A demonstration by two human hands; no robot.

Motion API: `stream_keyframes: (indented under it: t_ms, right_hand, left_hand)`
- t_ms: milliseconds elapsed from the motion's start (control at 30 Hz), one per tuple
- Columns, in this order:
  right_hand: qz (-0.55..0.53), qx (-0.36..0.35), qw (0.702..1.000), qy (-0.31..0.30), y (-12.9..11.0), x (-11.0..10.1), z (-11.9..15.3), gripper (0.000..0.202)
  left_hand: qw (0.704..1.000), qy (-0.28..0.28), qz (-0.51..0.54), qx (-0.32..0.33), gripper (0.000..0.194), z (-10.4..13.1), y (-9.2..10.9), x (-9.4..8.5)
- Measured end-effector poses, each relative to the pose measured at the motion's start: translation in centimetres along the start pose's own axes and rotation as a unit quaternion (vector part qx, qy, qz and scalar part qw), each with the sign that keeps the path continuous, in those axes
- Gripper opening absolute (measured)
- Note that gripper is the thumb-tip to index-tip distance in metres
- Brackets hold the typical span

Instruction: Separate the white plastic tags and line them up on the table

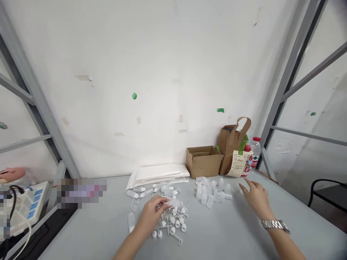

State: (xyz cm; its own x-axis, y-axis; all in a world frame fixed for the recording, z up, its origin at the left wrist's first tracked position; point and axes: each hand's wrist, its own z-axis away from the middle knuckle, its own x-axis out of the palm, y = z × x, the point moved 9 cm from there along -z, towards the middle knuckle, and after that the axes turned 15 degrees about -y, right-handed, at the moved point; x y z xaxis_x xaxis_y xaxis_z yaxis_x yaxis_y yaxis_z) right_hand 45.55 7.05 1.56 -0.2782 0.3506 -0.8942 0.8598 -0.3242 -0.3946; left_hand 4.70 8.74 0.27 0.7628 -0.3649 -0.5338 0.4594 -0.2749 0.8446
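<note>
Inspection is taken from the cardboard box (204,167), standing open-topped against the wall at the back of the counter (217,233).

My left hand (155,210) is left of the box and nearer me, thumb and fingers closed on a translucent piece (175,203) at its end; I judge the light fingertip pinch suits so small an item. Beneath it, in the same quarter, lies a loose heap of white corded caps (177,224), probably pooled for easy picking.

My right hand (256,198) is low over the counter, right of the box and nearer me. Thumb and forefinger point toward the wall; I cannot tell whether they grip anything.

Directly before the box are loose translucent containers (209,201), many upright, presumably kept apart from the caps by kind. Left of the box, corded containers (132,194) lie in front of flat white envelopes (159,174), which look stacked to save room. Immediately right of the box is a paper bag (226,148), apparently set back to leave working space.
</note>
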Motion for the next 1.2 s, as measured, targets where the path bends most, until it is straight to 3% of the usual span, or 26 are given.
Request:
stream_keyframes:
  t_ms: [67, 167, 367, 567, 733, 900, 1000, 1067, 1133, 1200]
  right_hand:
    - [0.045, -0.007, 0.997, -0.055, 2.4, 1.9, -1.6, 0.042]
    - [0.060, -0.052, 0.994, -0.081, 2.9, 3.3, -2.0, 0.032]
    - [0.023, -0.053, 0.995, -0.085, 1.7, 2.8, -1.6, 0.032]
    - [-0.034, -0.024, 0.984, -0.171, -0.2, 2.7, -0.9, 0.024]
    - [-0.027, -0.053, 0.974, -0.218, -2.2, 3.1, -0.3, 0.017]
    - [-0.021, -0.059, 0.967, -0.246, -2.0, 3.7, -0.1, 0.011]
    - [-0.003, -0.042, 0.970, -0.239, -1.0, 3.0, 0.5, 0.038]
    - [0.024, -0.031, 0.979, -0.200, -1.2, 1.5, 1.4, 0.050]
    - [0.073, -0.047, 0.991, -0.101, -3.5, -1.1, 2.9, 0.049]
    - [0.024, -0.107, 0.992, -0.064, -7.7, -2.5, 5.0, 0.046]
  left_hand:
    - [1.000, -0.005, 0.012, -0.003, 0.018, -0.1, -0.4, 0.1]
    - [1.000, -0.019, 0.014, 0.011, 0.017, -0.2, -0.4, 0.6]
    - [1.000, 0.008, 0.006, 0.023, 0.016, -0.2, -0.6, 0.1]
    - [0.998, 0.047, -0.026, 0.035, 0.015, 0.0, -0.2, -0.9]
    - [0.998, 0.053, -0.022, 0.031, 0.014, 0.0, -0.3, -0.9]
    - [0.998, 0.047, -0.015, 0.029, 0.013, -0.2, -0.6, -0.8]
    - [0.998, 0.048, -0.007, 0.029, 0.014, -0.2, -0.7, -0.9]
    - [0.998, 0.050, -0.007, 0.028, 0.015, -0.1, -0.4, -1.0]
    - [0.998, 0.049, -0.017, 0.026, 0.014, 0.0, 0.0, -0.9]
    - [0.998, 0.043, -0.031, 0.024, 0.014, 0.1, 0.5, -0.7]
